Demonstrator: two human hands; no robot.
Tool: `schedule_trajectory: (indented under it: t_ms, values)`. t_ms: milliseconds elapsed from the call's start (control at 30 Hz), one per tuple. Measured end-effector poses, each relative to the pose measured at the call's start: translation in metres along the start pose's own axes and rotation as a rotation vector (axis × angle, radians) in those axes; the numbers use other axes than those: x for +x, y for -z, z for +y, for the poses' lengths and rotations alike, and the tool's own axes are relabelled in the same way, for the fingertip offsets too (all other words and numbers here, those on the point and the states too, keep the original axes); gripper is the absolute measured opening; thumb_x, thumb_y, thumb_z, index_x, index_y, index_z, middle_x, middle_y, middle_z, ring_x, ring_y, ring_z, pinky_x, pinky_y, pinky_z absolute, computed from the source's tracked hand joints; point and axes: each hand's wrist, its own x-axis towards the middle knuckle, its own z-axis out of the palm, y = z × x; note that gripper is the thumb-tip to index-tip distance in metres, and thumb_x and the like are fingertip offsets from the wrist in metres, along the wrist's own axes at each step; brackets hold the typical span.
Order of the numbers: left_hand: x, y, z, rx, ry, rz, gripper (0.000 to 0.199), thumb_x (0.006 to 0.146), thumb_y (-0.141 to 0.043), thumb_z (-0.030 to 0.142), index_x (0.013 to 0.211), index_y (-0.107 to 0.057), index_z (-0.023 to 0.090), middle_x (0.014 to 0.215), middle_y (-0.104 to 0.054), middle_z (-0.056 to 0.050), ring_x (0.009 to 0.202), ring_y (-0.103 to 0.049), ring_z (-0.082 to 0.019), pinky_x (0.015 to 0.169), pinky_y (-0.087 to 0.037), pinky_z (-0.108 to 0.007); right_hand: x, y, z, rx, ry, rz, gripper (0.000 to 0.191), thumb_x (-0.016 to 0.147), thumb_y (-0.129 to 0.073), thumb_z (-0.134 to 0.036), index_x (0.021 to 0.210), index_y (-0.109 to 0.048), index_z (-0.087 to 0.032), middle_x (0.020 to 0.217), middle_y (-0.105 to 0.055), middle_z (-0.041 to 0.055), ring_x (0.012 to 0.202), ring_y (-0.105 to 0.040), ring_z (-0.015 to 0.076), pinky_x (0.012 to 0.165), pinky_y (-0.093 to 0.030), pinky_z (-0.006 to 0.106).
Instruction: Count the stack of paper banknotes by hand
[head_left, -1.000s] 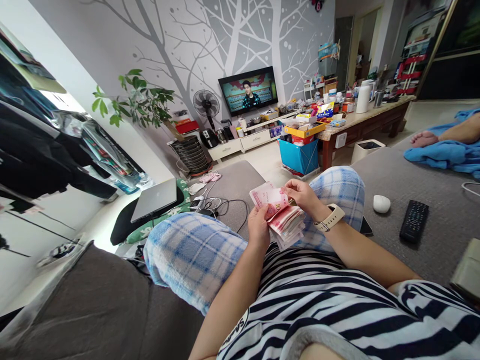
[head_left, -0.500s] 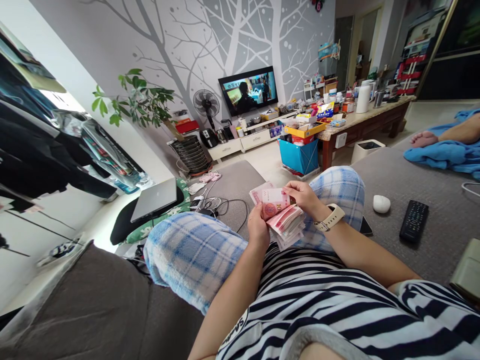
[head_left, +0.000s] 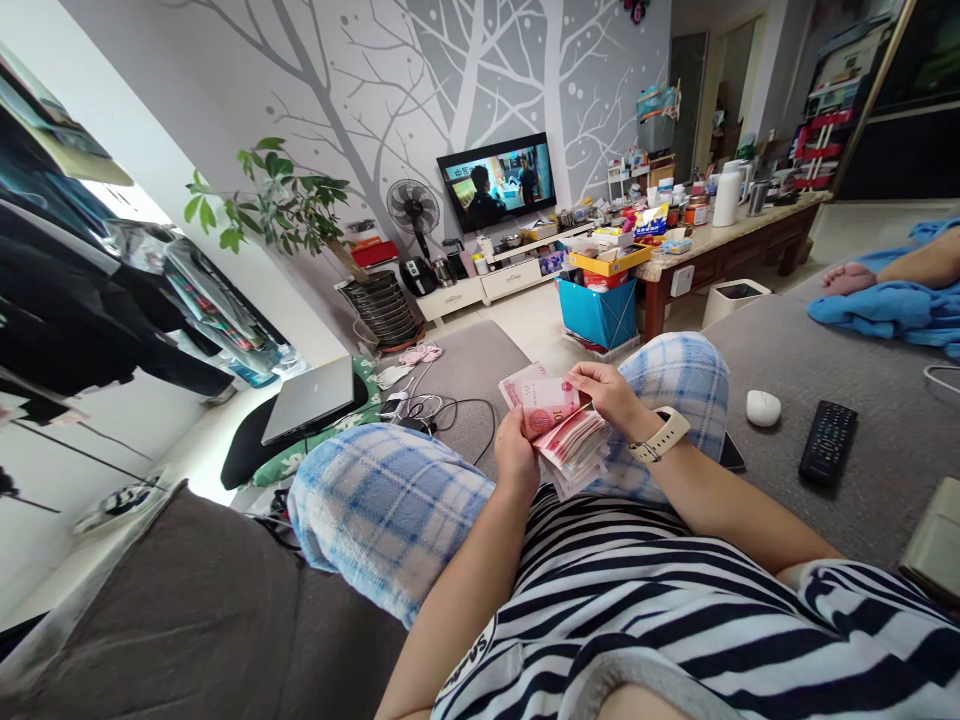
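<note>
In front of the shirt (head_left: pixel 637 590), the left hand (head_left: pixel 517 447) clasps the fanned notes (head_left: pixel 572 440) while the right hand (head_left: pixel 604 392) pinches an upper edge (one note or two, I can't tell). A slack left grip could let the lower notes slip loose.

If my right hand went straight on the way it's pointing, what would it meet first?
Your right hand would meet the banknotes it's pinching; past them, probably the grey sofa, though depth is hard to judge.
</note>
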Motion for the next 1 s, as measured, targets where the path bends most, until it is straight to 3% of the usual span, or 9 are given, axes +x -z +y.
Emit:
schedule_trajectory:
  t_ms: [300, 733, 1000]
  values:
    - [-0.0024, -0.0033, 0.0039, 0.004, -0.007, 0.033, 0.016, 0.064, -0.066, 0.030, 0.064, -0.062, 0.015, 0.063, -0.062, 0.001, 0.060, -0.055, -0.012, 0.063, -0.044, -0.026, 0.0004, -0.0004, 0.0006, 0.040, 0.005, 0.019, 0.029, 0.077, -0.060, -0.044, 0.069, -0.056, -0.016, 0.058, -0.048, -0.0028, 0.054, -0.041, 0.0093, 0.053, -0.031, 0.024]
    - [-0.0040, -0.0051, 0.0049, 0.019, -0.004, 0.005, 0.015, 0.065, -0.064, 0.029, 0.068, -0.066, 0.014, 0.068, -0.067, -0.002, 0.062, -0.058, -0.014, 0.064, -0.046, -0.027, -0.0018, 0.0002, -0.0031, 0.012, 0.031, -0.016, 0.029, 0.078, -0.060, -0.044, 0.068, -0.057, -0.017, 0.056, -0.048, -0.0027, 0.054, -0.042, 0.0096, 0.052, -0.032, 0.024]
    - [-0.0074, -0.0065, 0.0064, 0.039, 0.005, -0.014, 0.022, 0.066, -0.067, 0.033, 0.076, -0.068, 0.014, 0.079, -0.071, -0.006, 0.073, -0.065, -0.020, 0.075, -0.049, -0.033, -0.0014, 0.0002, -0.0007, 0.070, -0.001, -0.089, 0.034, 0.082, -0.055, -0.048, 0.070, -0.058, -0.017, 0.050, -0.056, -0.0011, 0.048, -0.048, 0.0110, 0.053, -0.036, 0.026]
